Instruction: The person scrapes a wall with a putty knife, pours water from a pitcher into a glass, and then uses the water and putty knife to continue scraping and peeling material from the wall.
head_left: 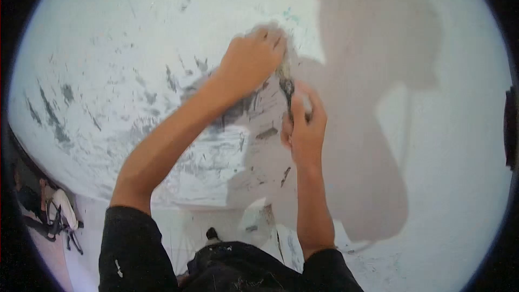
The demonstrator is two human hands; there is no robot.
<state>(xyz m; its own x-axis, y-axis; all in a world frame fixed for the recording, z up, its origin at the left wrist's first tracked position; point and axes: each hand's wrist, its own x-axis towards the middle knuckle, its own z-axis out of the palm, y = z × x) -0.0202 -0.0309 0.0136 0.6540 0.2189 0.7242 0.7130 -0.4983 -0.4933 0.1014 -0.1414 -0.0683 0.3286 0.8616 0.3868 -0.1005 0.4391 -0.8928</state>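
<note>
head view, and both hands are up at the white wall (pixel 459 146), meeting around the brush (pixel 287 86)! it looks like a brush, at least: dark handle, paler head, finer detail lost to blur. it sits between the hands, head end up, handle running down into the right hand (pixel 308 127).

look at that right grip: fingers bent and pinching the handle, upper ones reaching along beside it, a hold that seems chosen for fine control. and the left hand (pixel 253 59)? up by the pale end, back of the hand showing, fingers curled over and close together, perhaps to steady that end. whether they pinch it or only press the wall, one cannot tell; the hand itself hides it. whether the brush touches the wall is unclear too.

now the room! right of the right hand, the wall runs open and flat, with only a broad shadow (pixel 373 65) across it. left, dark smudges (pixel 232 113) spread under and beyond the left forearm, nothing jutting out. tightest spot: the gap between the hands, with the brush filling it. below, the wall's lower edge comes near the dark shirt (pixel 238 270). another person (pixel 40 205) is well apart, far lower left.
</note>
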